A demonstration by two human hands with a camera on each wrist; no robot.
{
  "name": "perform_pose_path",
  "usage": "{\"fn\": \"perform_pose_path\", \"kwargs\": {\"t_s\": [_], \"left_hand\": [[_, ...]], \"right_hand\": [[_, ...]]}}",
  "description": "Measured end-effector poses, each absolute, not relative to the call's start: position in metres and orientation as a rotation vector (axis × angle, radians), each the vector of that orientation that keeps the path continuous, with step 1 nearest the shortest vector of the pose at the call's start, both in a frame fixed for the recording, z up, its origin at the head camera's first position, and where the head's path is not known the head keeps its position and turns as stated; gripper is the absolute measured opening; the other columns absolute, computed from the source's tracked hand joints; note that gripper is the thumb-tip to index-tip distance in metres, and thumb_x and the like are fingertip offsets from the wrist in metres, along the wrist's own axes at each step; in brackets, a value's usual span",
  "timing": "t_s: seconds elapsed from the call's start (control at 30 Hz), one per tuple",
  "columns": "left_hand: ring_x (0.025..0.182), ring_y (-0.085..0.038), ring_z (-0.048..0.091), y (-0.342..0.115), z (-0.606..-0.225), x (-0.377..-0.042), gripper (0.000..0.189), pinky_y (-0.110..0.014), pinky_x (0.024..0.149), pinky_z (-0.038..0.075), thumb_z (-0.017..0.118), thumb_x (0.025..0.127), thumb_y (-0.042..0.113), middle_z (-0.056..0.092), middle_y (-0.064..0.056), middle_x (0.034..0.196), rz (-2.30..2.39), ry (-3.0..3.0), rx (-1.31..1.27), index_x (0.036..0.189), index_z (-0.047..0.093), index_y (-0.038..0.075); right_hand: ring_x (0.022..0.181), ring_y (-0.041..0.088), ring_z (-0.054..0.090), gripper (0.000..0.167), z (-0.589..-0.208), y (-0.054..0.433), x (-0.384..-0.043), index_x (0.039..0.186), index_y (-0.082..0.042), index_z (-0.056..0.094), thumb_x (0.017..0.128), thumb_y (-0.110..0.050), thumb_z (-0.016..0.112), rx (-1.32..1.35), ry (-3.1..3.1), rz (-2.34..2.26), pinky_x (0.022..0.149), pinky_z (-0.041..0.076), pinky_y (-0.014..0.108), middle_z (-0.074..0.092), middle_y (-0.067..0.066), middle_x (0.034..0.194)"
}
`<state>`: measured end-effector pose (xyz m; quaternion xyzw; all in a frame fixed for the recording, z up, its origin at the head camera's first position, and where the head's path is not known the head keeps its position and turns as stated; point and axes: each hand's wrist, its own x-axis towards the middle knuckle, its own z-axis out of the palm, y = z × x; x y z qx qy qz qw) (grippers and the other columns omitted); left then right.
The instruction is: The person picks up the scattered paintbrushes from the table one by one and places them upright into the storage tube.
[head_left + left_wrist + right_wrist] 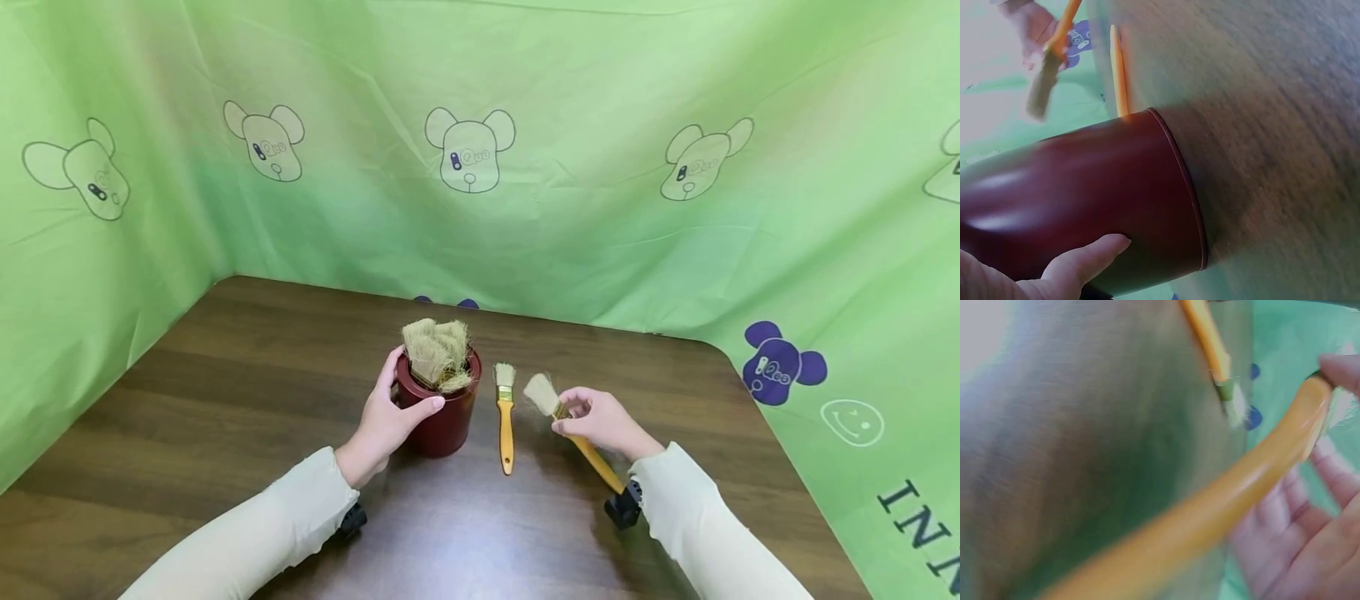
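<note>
My left hand (387, 421) grips the side of a dark red cylindrical pot (442, 423), thumb along its front near the rim. Several paintbrushes (432, 348) stand in the pot, bristles up, their handles hidden inside. My right hand (600, 421) pinches another paintbrush (542, 395) near its metal band, to the right of the pot. Its pale bristles point up and left, and its orange handle (1229, 494) slants down toward the wrist. Between pot and right hand, one more paintbrush (506, 421) lies on the table with bristles pointing away from me.
The dark wooden table (270, 392) reaches back to a green cloth (360, 217) printed with bear heads, which hangs behind and along both sides. A black wrist camera (624, 504) sits under the right sleeve.
</note>
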<state>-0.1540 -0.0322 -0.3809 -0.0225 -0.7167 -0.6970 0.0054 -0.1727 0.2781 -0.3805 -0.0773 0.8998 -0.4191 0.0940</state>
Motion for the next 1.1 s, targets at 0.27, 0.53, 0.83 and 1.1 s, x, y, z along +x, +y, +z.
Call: {"fn": "perform_pose_path", "kwargs": {"t_s": [0.27,0.53,0.83,1.1], "left_hand": [[0.121,-0.034,0.047,-0.032,-0.383,-0.155,0.087,-0.051,0.099,0.037,0.077,0.077,0.008,0.045,-0.018,0.136,-2.162,-2.249,-0.088,0.149,0.029,0.016],[0.122,-0.035,0.046,-0.034,-0.383,-0.155,0.087,-0.051,0.098,0.037,0.076,0.077,0.009,0.044,-0.019,0.136,-2.165,-2.253,-0.087,0.15,0.028,0.015],[0.122,-0.035,0.045,-0.035,-0.381,-0.154,0.087,-0.052,0.097,0.038,0.077,0.077,0.009,0.042,-0.019,0.137,-2.179,-2.258,-0.075,0.149,0.028,0.014],[0.122,-0.035,0.045,-0.034,-0.38,-0.154,0.087,-0.052,0.098,0.038,0.076,0.077,0.008,0.042,-0.019,0.138,-2.202,-2.251,-0.074,0.149,0.028,0.015]], "right_hand": [[0.073,0.015,0.053,0.044,-0.351,0.278,-0.178,0.113,0.009,0.055,0.075,-0.003,0.074,-0.438,2.513,-1.336,0.055,0.049,0.028,0.058,0.008,0.087],[0.077,0.012,0.059,0.046,-0.318,0.266,-0.189,0.117,0.013,0.05,0.077,0.001,0.07,-0.452,2.499,-1.4,0.061,0.053,0.03,0.058,0.008,0.09],[0.082,0.016,0.059,0.048,-0.273,0.238,-0.203,0.122,0.009,0.048,0.08,-0.001,0.068,-0.474,2.49,-1.427,0.069,0.054,0.033,0.058,0.016,0.102],[0.084,0.013,0.061,0.05,-0.249,0.217,-0.207,0.13,0.008,0.041,0.085,0.001,0.062,-0.347,2.381,-1.701,0.073,0.055,0.033,0.052,0.012,0.107]]}}
